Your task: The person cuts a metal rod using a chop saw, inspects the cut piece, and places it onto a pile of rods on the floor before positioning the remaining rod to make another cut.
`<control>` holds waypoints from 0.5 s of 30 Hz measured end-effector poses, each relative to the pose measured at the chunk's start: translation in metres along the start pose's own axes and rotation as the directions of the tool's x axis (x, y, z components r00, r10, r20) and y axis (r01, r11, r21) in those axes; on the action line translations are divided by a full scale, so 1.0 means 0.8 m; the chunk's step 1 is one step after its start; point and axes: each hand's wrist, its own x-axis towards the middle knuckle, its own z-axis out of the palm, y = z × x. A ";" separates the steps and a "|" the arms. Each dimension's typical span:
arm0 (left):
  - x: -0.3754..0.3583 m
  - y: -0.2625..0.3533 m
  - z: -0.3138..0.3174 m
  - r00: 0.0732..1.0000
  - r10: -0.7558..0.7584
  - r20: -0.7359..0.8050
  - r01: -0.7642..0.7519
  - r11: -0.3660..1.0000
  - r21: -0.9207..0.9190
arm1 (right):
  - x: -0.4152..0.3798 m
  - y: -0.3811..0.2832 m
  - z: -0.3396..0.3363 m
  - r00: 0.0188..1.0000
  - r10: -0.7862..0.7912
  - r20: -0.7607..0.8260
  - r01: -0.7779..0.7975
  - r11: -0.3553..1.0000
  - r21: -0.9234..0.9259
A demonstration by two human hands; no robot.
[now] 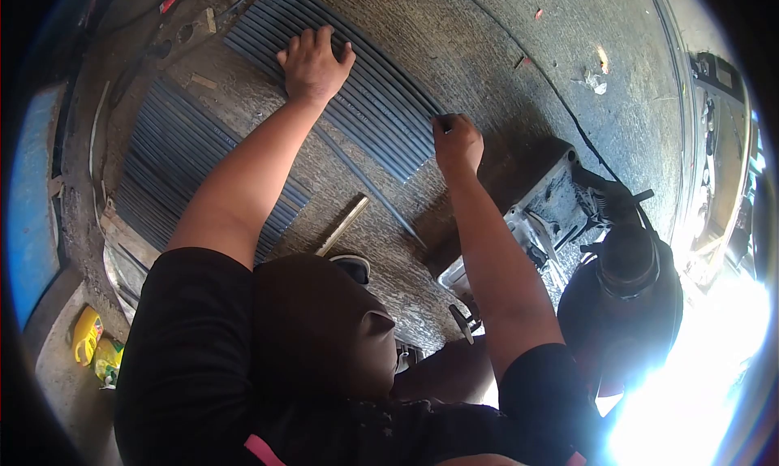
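Observation:
Dark metal rods (373, 101) lie side by side on the floor in a slanted row at the top centre. My left hand (314, 64) rests on this row with its fingers spread. At the row's right end, my right hand (458, 141) has its thumb and fingers closed round the end of the outermost rod. A second batch of rods (178, 141) lies to the left, partly behind my left arm. Between the two batches, a single rod (369, 186) lies on the floor beside a short pale bar (342, 225).
A metal machine (552, 206) with a dark motor (629, 263) stands by my right arm. A black cable (552, 92) runs across the floor. Crumpled plastic (595, 81) lies at the upper right, and a yellow item (87, 334) at the lower left.

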 end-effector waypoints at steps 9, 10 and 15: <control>0.002 0.002 -0.005 0.999 -0.013 0.034 0.012 1.000 0.023 | 0.001 -0.001 0.002 0.997 0.055 0.049 -0.053 0.998 -0.039; 0.002 0.002 -0.005 0.999 -0.012 0.031 0.011 1.000 0.020 | 0.001 -0.002 0.002 0.997 0.053 0.046 -0.052 0.998 -0.039; 0.001 0.004 -0.003 0.999 -0.022 0.032 0.021 0.999 0.024 | 0.001 -0.007 -0.001 0.994 0.084 0.064 -0.077 0.992 -0.097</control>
